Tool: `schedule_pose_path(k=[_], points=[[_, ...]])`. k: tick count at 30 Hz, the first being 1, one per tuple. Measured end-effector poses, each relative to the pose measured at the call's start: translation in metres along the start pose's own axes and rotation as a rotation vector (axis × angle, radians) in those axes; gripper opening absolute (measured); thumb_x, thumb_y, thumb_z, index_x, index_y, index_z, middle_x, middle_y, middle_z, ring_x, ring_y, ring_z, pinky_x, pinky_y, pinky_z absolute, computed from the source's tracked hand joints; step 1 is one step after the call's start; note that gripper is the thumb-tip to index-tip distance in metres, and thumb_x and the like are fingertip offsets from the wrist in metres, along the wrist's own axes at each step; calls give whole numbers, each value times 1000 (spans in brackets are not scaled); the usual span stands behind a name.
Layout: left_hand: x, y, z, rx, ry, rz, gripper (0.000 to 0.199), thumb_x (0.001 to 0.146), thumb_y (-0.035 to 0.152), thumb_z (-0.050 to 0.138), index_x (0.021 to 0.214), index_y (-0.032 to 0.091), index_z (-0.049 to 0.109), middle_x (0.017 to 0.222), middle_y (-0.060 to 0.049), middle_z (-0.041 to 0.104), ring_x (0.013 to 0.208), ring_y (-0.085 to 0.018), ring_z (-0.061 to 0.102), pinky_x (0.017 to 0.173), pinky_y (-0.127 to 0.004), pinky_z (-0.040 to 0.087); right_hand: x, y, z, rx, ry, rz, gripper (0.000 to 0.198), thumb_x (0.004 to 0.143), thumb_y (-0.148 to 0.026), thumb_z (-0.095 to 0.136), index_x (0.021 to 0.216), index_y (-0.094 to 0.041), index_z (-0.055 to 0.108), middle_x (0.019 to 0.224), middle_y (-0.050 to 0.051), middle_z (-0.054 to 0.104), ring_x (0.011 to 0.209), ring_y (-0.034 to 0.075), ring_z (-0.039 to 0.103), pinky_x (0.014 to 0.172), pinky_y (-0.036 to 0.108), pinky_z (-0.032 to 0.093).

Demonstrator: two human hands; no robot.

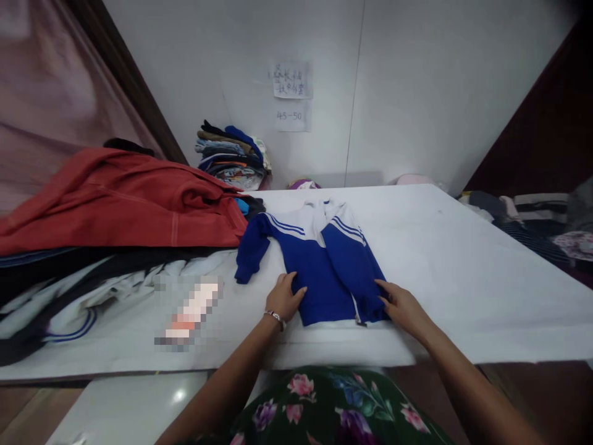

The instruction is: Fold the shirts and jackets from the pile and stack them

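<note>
A blue and white jacket [311,278] with striped shoulders lies on the white table, its collar away from me. One sleeve sticks out to the left; the other is folded down across the front. At the jacket's left side, near the hem, my left hand [282,298] rests with thumb and forefinger apart on the fabric. My right hand [404,308] grips the jacket's right edge by the folded sleeve's cuff, its fingertips partly hidden. A zipper end shows at the hem.
Left of the jacket lies a large heap with a red garment [125,204] on top. A folded clothes stack [231,154] stands against the wall behind. A blurred-out phone-shaped item [192,312] lies on the white table [463,278]. More clothes [532,216] sit beyond its right edge.
</note>
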State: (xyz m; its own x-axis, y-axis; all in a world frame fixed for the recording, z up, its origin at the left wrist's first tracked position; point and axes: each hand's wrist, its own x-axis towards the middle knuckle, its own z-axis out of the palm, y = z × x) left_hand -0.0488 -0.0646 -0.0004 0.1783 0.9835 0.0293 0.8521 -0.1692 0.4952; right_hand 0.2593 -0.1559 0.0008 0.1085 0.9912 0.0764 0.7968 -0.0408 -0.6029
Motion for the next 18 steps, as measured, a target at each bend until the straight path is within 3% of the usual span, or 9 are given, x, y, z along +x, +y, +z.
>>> schedule_pose_path(k=[3, 6, 8, 10, 14, 18], points=[[11, -15, -15, -53, 116, -28, 43, 86, 39, 54, 122, 16, 56, 116, -9, 58, 76, -15, 62, 83, -32, 49, -7, -12, -9, -117, 138, -74, 42, 87, -37, 46, 123, -20, 58, 113, 12, 63, 98, 26, 63, 85, 44, 52], [25, -34, -43, 25, 291, -86, 41, 86, 36, 54, 122, 15, 56, 122, -11, 55, 87, -19, 63, 85, -33, 48, -10, -26, -12, -78, 282, -261, 39, 90, -36, 45, 124, -22, 57, 131, 11, 54, 117, 26, 54, 96, 42, 48], [32, -47, -62, 111, 385, -124, 42, 86, 34, 53, 123, 15, 55, 125, -12, 53, 101, -23, 59, 88, -34, 47, -9, -28, -7, -55, 241, -365, 40, 91, -36, 45, 127, -22, 57, 139, 10, 49, 126, 25, 48, 103, 43, 43], [38, -59, -76, 205, 431, -166, 44, 85, 33, 54, 124, 15, 54, 126, -13, 53, 112, -26, 54, 92, -35, 45, -5, -22, 5, -103, 106, -388, 43, 90, -41, 46, 126, -21, 58, 139, 11, 50, 128, 28, 46, 105, 49, 41], [44, -80, -83, 310, 327, -303, 54, 82, 41, 57, 127, 13, 50, 125, -16, 55, 114, -31, 53, 92, -39, 43, 2, -2, 30, -198, -117, -311, 50, 90, -48, 43, 129, -20, 58, 134, 12, 55, 128, 32, 46, 103, 56, 40], [49, -92, -75, 208, 129, -398, 54, 82, 54, 51, 119, 15, 53, 113, -17, 64, 106, -31, 59, 84, -38, 45, 2, 8, 34, -180, -128, -299, 50, 91, -48, 42, 132, -23, 54, 138, 10, 51, 131, 29, 42, 106, 54, 37]])
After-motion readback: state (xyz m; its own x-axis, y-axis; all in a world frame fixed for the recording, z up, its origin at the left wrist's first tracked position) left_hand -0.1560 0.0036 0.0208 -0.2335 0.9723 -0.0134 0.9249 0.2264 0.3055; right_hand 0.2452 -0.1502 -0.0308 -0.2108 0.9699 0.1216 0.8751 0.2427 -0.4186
